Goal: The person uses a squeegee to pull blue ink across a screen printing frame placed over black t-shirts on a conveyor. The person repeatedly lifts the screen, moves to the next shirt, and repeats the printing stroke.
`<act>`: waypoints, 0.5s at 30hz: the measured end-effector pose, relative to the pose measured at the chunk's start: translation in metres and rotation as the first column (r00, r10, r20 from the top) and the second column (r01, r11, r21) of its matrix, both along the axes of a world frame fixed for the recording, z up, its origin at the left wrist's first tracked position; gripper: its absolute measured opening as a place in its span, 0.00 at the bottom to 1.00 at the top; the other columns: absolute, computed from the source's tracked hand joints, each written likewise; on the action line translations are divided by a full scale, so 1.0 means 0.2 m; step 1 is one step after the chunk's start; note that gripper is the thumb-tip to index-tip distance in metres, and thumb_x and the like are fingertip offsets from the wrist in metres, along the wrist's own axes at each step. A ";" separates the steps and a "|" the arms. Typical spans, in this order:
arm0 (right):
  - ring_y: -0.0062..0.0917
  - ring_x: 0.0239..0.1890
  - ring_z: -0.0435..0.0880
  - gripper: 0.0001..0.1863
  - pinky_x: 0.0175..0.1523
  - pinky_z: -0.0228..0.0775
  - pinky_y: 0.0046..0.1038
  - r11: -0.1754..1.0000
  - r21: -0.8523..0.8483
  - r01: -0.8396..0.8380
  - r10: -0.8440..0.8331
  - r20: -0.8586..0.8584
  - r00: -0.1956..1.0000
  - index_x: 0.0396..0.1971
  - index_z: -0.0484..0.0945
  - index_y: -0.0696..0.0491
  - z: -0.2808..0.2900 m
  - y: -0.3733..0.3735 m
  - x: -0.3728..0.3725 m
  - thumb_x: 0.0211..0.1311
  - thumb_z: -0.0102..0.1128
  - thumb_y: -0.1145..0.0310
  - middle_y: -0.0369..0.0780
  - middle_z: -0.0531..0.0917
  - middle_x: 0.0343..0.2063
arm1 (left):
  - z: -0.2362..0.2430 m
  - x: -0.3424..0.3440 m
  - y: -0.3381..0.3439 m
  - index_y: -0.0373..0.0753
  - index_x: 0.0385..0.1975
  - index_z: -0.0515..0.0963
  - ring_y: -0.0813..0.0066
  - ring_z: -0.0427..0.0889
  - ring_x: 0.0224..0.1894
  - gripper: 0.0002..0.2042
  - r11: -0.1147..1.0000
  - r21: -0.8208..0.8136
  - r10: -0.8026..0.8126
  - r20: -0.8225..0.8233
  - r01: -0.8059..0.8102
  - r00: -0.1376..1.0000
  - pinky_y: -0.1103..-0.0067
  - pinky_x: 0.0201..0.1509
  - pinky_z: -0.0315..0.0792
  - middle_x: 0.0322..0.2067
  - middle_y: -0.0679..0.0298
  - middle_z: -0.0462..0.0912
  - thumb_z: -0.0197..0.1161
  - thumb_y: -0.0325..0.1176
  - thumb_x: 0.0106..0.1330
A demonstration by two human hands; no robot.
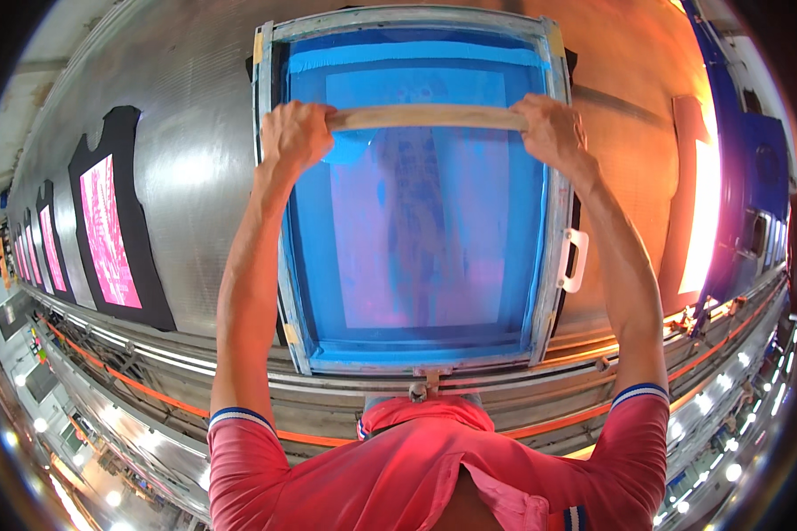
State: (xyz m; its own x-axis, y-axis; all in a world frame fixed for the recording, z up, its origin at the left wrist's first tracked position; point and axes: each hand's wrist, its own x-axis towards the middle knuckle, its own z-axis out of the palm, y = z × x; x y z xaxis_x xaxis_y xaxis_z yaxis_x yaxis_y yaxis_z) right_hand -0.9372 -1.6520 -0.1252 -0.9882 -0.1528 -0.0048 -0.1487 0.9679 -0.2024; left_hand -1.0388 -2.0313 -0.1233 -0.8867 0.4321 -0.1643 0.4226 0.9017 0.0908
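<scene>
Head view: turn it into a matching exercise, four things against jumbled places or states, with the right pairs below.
1. Wooden squeegee
2. White handle
3. Nearest black garment
4. Right hand

A. Lying left of the screen frame, bearing a pink print
B. Closed on the squeegee's right end
C. On the frame's right side
D. Gripped near both ends

Pairs: 1-D, 2-C, 3-A, 4-B

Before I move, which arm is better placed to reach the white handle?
Probably right: the right grip holds the bar at the end nearer the white handle; the left grip holds the other end.
</scene>
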 end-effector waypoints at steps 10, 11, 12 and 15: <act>0.41 0.42 0.83 0.08 0.56 0.76 0.41 0.998 -0.054 -0.031 0.031 0.003 1.000 0.29 0.81 0.55 0.03 -0.28 1.00 0.46 0.58 0.81 0.42 0.82 0.32 | 0.06 1.01 -0.28 0.52 0.44 0.87 0.54 0.87 0.34 0.17 0.998 0.039 0.038 0.081 -0.041 0.996 0.63 0.40 0.80 0.34 0.59 0.88 0.60 0.27 0.57; 0.40 0.42 0.83 0.08 0.58 0.75 0.41 0.997 -0.059 -0.042 0.044 0.026 0.999 0.28 0.80 0.56 0.05 -0.32 1.10 0.45 0.58 0.81 0.43 0.81 0.31 | 0.08 1.12 -0.29 0.52 0.45 0.87 0.55 0.87 0.37 0.18 0.998 0.018 0.057 0.127 -0.059 0.990 0.63 0.41 0.80 0.38 0.61 0.88 0.60 0.26 0.57; 0.40 0.41 0.83 0.08 0.60 0.74 0.41 0.997 -0.063 -0.054 0.057 0.047 0.997 0.27 0.80 0.56 0.07 -0.35 1.19 0.45 0.58 0.81 0.43 0.81 0.31 | 0.09 1.22 -0.33 0.52 0.44 0.87 0.55 0.87 0.37 0.17 0.997 0.058 0.044 0.101 -0.050 0.994 0.63 0.41 0.80 0.39 0.61 0.88 0.60 0.26 0.57; 0.39 0.40 0.82 0.09 0.64 0.72 0.41 0.993 -0.113 -0.025 0.031 0.049 0.998 0.28 0.79 0.57 0.11 -0.45 1.49 0.43 0.58 0.82 0.43 0.80 0.30 | 0.03 1.55 -0.43 0.48 0.41 0.87 0.60 0.87 0.42 0.18 0.990 0.139 0.010 0.045 -0.016 0.999 0.67 0.42 0.81 0.42 0.63 0.88 0.61 0.23 0.52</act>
State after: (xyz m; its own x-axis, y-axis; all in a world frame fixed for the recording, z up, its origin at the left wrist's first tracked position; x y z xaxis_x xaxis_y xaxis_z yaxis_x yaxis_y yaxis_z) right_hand -0.6385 -1.7422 -0.1035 -0.9825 -0.1827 -0.0354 -0.1623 0.9342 -0.3178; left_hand -0.7295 -2.1174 -0.1174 -0.8856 0.4419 -0.1428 0.4035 0.8845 0.2342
